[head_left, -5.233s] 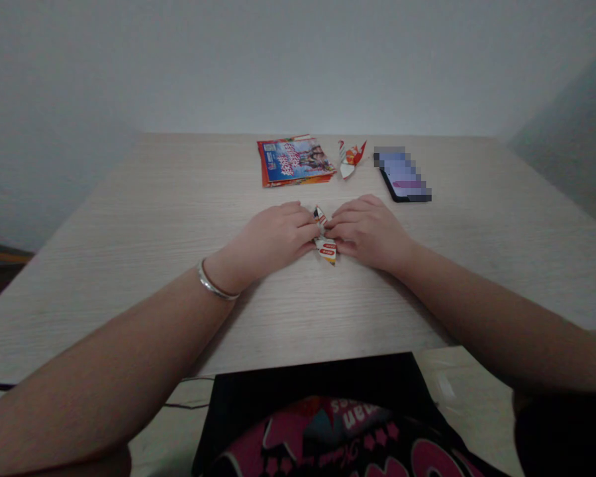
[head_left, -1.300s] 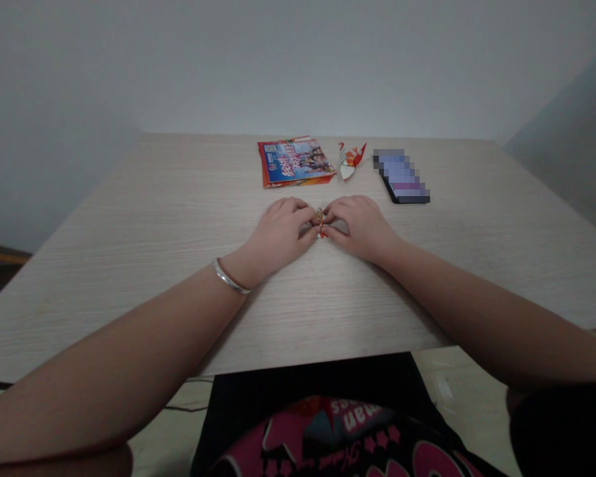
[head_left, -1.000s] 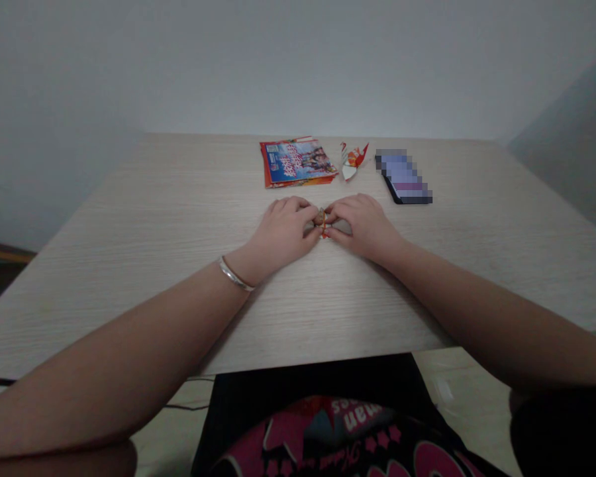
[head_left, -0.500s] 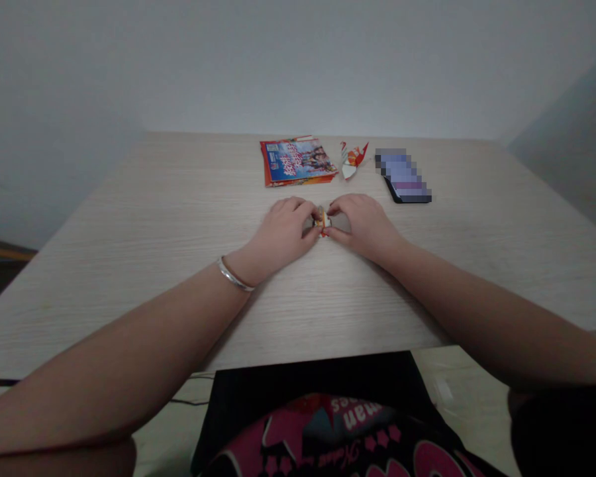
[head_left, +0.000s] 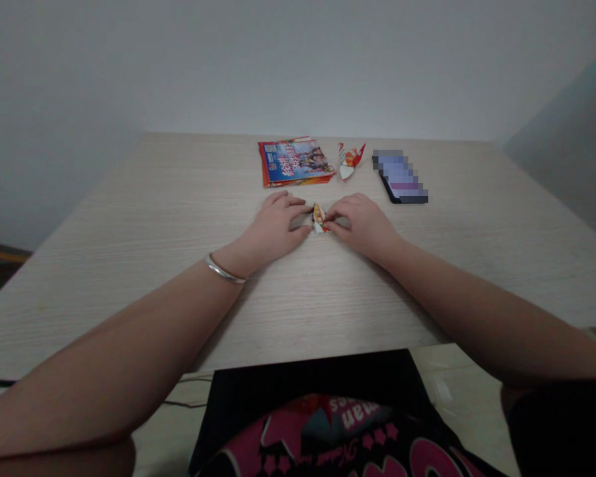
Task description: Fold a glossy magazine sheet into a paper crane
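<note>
A small folded piece of printed paper (head_left: 318, 216), white with orange and red, lies on the table between my two hands. My left hand (head_left: 278, 225) is on its left, thumb and index finger apart, with the fingertips at the paper's edge; whether they touch it is hard to tell. From the right, my right hand (head_left: 365, 222) pinches the paper's side between thumb and fingers. Behind it stands a folded paper crane (head_left: 351, 160) in red, white and orange.
A stack of printed leaflets (head_left: 295, 162) lies at the back of the wooden table (head_left: 179, 218), left of the crane. To the crane's right is a phone (head_left: 401, 177) with a blurred screen. A wall (head_left: 318, 66) rises behind the table.
My left hand has loosened its fingers from the folded paper and shifted slightly left. More of the paper now shows. My right hand stays at its right side.
</note>
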The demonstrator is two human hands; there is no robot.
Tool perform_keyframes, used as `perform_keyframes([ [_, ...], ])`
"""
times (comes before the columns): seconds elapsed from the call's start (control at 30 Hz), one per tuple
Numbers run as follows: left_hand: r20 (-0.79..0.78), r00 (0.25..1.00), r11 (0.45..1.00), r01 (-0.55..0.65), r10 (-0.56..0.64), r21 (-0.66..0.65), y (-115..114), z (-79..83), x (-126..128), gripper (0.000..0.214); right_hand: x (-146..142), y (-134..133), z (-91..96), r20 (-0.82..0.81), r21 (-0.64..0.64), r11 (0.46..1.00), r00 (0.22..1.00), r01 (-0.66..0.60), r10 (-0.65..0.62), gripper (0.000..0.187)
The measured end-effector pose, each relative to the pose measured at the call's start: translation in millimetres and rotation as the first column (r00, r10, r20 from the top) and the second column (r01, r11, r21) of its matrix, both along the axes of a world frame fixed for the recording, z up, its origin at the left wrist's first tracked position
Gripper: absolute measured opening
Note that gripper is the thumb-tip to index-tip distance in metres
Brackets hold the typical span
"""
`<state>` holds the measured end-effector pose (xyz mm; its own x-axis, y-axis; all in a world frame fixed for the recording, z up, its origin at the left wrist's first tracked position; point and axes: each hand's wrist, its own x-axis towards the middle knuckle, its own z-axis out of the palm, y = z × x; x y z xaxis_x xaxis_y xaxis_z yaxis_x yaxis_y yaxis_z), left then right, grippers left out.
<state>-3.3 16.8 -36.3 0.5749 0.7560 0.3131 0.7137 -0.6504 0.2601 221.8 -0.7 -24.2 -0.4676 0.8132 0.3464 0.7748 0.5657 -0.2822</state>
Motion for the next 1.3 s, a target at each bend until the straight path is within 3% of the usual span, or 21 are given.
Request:
perform_keyframes([
  [0.23,0.009,1.0,0.999,0.018,-0.018,-0.04,1.6,3.3,-0.2,0.045,-6.8,-12.4,11.1,0.15,0.02,0.994,0.982,0.11,-0.111,0.035],
  [0.43,0.085,0.996,0.997,-0.028,0.034,-0.076,-2.0,5.1,1.4,0.044,-8.1,-14.6,15.4,0.21,0.043,0.988,0.966,0.147,-0.152,0.024],
  [0.53,0.138,0.988,0.993,-0.057,0.072,-0.107,-2.6,5.2,0.5,0.036,-5.1,-11.3,11.2,0.098,0.001,0.989,0.984,0.149,-0.148,0.016],
  [0.67,0.208,0.964,0.979,-0.138,0.168,-0.152,0.0,4.4,-1.3,0.029,-2.4,-6.2,3.5,-0.205,-0.168,0.974,0.961,0.151,-0.184,0.007],
  [0.87,0.183,0.98,0.989,-0.048,0.073,-0.138,-5.0,11.1,5.3,0.02,-8.5,-5.7,2.2,-0.411,-0.348,0.936,0.891,0.043,-0.194,0.012],
  [1.0,0.262,0.952,0.978,-0.112,0.156,-0.175,-10.3,15.4,10.3,0.011,-12.0,-5.3,3.3,-0.494,-0.436,0.897,0.851,-0.066,-0.178,0.014],
  [1.1,0.488,0.837,0.939,-0.085,0.249,-0.334,-10.8,15.6,12.7,0.027,-12.9,-4.6,4.7,-0.511,-0.479,0.871,0.84,-0.106,-0.179,0.012],
  [1.17,0.56,0.766,0.905,-0.068,0.317,-0.42,-11.2,16.6,13.6,0.032,-13.7,-4.5,6.5,-0.512,-0.483,0.867,0.843,-0.123,-0.166,0.012],
  [1.3,0.478,0.831,0.902,-0.066,0.286,-0.426,-13.7,22.0,13.4,0.01,-14.9,-4.6,8.5,-0.499,-0.456,0.882,0.854,-0.116,-0.146,0.012],
])
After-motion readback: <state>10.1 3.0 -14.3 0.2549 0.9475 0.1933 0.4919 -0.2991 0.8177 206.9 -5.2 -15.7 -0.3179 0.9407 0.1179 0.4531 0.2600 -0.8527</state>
